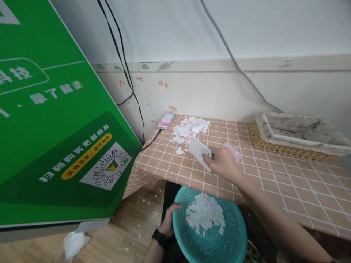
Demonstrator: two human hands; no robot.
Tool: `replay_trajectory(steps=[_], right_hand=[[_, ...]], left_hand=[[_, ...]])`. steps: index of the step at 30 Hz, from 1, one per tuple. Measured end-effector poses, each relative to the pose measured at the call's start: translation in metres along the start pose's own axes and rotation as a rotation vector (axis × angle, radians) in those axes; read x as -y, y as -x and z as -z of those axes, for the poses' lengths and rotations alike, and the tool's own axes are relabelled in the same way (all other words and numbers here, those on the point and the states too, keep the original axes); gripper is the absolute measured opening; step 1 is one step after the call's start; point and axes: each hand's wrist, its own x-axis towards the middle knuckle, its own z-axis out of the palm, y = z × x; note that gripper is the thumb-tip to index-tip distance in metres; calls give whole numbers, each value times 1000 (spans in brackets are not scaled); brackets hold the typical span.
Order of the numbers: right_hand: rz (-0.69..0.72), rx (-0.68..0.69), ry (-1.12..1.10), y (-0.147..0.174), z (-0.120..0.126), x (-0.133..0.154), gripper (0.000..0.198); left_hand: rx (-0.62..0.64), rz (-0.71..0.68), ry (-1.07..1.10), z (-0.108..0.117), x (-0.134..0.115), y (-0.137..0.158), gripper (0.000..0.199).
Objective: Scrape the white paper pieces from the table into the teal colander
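I have a flat white card [199,153] in my right hand [221,160]. My thumb and fingers pinch it tight. The card is over the desk [287,186], tilted, close to the front edge. I cannot tell if it touches the cloth. My left hand [170,219] is lower down, well apart from my right one. It grips the rim of a round blue-green basket [238,230], with my thumb over the edge. The other fingers are hidden. The basket is just below the front of the desk, and it has a heap of little white paper bits [205,213] in it.

Past the card, a big pile of white and pink bits [192,128] lies on the desk, with a few loose ones by it. A small pink pile [232,151] is just behind my right hand. The cloth on the desk is brown with white squares.

At the back left corner is a flat pink and white thing [166,120], too blurry to tell. A black wire goes to it. On the right sits a straw basket [257,135] with flowery cloth inside. A big green board [55,109] stands on my left, and more paper bits are on the wood floor [128,226].
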Motion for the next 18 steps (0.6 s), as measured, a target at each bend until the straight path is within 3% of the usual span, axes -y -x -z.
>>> replay_trajectory(steps=[7,12,18], right_hand=[[11,-33,-3,-7,-8,12,23],[60,-17,-62,-8,-14,23,21],[-111,-149,-85,15,-31,33,22]], left_hand=[[25,7,8,2,1,3,31],[-48,-53,50,-2,-7,15,25],[-172,-174,103,5,-43,41,19]])
